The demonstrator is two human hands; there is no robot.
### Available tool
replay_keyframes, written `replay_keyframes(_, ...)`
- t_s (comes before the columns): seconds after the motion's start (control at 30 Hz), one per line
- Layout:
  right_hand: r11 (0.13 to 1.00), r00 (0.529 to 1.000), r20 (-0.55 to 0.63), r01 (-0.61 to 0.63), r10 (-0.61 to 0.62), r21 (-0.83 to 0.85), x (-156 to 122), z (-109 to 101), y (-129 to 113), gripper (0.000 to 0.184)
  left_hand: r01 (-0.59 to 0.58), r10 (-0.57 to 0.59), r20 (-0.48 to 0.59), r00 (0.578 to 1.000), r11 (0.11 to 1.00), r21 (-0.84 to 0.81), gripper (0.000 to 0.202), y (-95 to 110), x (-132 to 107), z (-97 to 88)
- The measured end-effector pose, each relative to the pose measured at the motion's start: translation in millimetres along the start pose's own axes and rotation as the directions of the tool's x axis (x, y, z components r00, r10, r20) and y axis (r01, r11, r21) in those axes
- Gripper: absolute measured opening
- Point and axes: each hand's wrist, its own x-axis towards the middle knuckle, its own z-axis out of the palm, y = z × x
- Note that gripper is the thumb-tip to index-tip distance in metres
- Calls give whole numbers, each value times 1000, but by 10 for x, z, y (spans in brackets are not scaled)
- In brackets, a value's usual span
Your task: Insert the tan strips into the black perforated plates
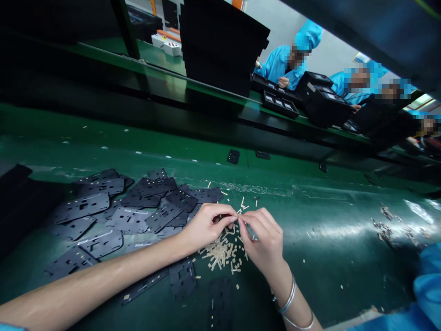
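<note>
My left hand [214, 223] and my right hand [263, 234] meet at the fingertips, both pinched closed. Whatever sits between the fingertips is too small to name. Just below them lies a heap of small beige strips [220, 253], with more strips scattered around it on the green work surface [296, 285]. Left of my hands, flat black plates with cutouts [129, 219] are spread in an overlapping pile, partly behind my left forearm. One more black plate [220, 301] lies near the front edge, below the strips.
Small metal parts [386, 230] and a clear plastic bag [418, 210] lie on the right. Small black pieces [233, 156] sit near the back. Beyond a raised shelf with black trays [280, 103], several people in blue are seated. A blue sleeve [427, 280] shows at lower right.
</note>
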Motion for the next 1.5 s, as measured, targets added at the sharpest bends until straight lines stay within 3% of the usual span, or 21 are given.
replay_keyframes(0.17, 976, 973, -80, -215, 216, 25, 4, 9, 0, 11, -21, 20, -20, 1000, 1000, -18, 17, 6, 5, 5)
replay_keyframes(0.27, 941, 935, -103, -338, 338, 16, 21, -37, 80, 11, 100, -107, -46, 993, 986, -133, 16, -23, 12, 11)
replay_keyframes(0.4, 979, 974, -103, -202, 202, 15, 27, -54, 120, 16, 241, -266, -17, 964, 897, -371, 20, -93, 30, 41)
replay_keyframes(0.57, 998, 991, -133, 3, -12, -68, -10, 31, 21, 17, 266, -288, 16, 957, 859, -436, 19, -93, 20, 76)
replay_keyframes(0.87, 995, 999, -48, 13, -18, -97, -71, 87, 52, 16, 183, -191, -43, 981, 972, -149, 17, -13, -40, 76)
replay_keyframes(1.13, 995, 999, -23, -30, 27, -95, -48, 93, -14, 13, -24, 29, -28, 999, 988, 151, 20, -73, -59, 64)
replay_keyframes(1.23, 993, 995, -52, -89, 85, -73, -40, 59, 0, 13, -45, 48, -15, 999, 983, 179, 21, -37, -50, 39)
replay_keyframes(1.33, 975, 973, -74, -221, 218, -34, -24, -22, 57, 12, 69, -68, -86, 994, 998, 11, 18, 8, 8, -41)
replay_keyframes(1.43, 978, 960, 189, -204, 208, -41, 76, -105, 199, 15, 170, -233, -188, 954, 938, -301, 18, 4, 90, -148)
replay_keyframes(1.5, 963, 912, 315, -228, 264, -146, 227, -130, 396, 18, 173, -291, -223, 930, 885, -433, 20, -21, 133, -199)
